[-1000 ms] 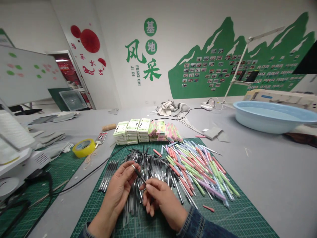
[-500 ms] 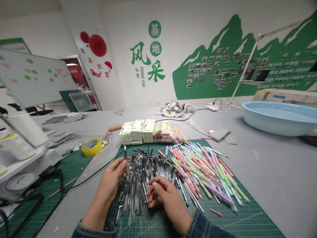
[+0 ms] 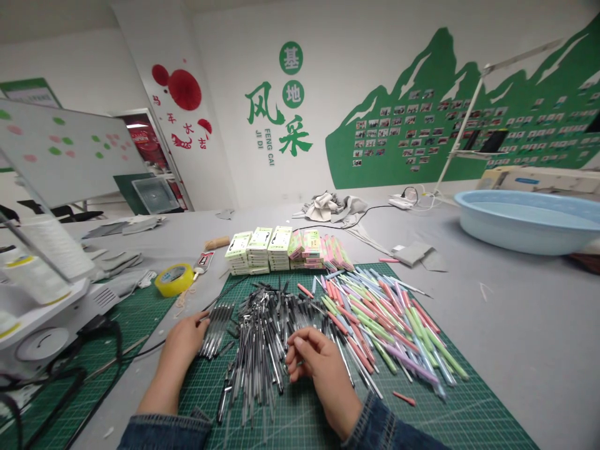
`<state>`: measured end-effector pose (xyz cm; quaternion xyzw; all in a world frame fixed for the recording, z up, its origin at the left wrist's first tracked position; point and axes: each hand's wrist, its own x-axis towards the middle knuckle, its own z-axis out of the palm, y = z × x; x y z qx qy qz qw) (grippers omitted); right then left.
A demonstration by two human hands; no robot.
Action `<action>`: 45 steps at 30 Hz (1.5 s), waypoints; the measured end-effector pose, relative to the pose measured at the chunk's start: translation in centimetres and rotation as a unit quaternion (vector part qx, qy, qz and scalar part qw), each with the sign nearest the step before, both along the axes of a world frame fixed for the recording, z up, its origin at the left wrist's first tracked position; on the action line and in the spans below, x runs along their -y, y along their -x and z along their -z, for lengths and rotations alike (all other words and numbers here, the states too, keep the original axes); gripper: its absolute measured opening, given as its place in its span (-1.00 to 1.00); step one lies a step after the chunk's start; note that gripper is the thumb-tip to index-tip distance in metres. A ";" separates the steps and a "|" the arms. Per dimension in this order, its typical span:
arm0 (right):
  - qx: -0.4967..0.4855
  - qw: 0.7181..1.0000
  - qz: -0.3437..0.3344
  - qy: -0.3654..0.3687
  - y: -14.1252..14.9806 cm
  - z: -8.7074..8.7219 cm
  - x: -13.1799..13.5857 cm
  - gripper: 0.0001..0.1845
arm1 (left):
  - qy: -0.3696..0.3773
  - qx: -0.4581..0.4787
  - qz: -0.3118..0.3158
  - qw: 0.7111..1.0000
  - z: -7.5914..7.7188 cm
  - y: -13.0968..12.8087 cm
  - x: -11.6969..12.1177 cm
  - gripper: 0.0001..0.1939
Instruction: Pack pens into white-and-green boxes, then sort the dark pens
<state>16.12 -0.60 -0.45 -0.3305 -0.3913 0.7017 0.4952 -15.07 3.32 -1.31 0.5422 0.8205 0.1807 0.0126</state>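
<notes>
My left hand (image 3: 184, 339) is low at the left edge of a neat row of clear pens (image 3: 218, 330) lying side by side on the green cutting mat (image 3: 309, 428). Its fingertips are closed on the leftmost pen, partly hidden by the hand. My right hand (image 3: 319, 369) hovers at the right side of a heap of clear and black pens (image 3: 257, 350), fingers loosely bent and slightly apart, nothing visible in them. Pink, green, blue and purple pens (image 3: 375, 319) are spread in a second heap to the right.
Stacked small boxes (image 3: 280, 242) stand behind the heaps. Yellow tape (image 3: 173, 279) and a sewing machine (image 3: 51, 337) are at left, with a black cable (image 3: 150, 349) crossing the table. A blue basin (image 3: 525, 225) sits at right; crumpled cloth (image 3: 328, 206) lies at the back.
My left hand has moved left and down from above the dark heap, bringing an upright pen to the row, which now shows. My right hand has barely shifted.
</notes>
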 end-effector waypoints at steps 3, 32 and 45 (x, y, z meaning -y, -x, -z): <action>-0.001 1.000 0.002 0.003 0.0 0.0 0.0 -0.62 | 0.029 -0.012 0.009 0.999 0.2 -0.1 -0.2 -0.62; 0.016 1.000 0.013 -0.012 -0.2 0.6 -0.3 -0.70 | 0.114 0.074 0.117 0.984 -3.1 -4.3 2.0 -0.88; 0.025 0.999 0.017 -0.009 -0.2 0.4 -0.4 -0.67 | 0.147 0.085 0.139 0.976 -1.4 -7.3 1.8 -0.80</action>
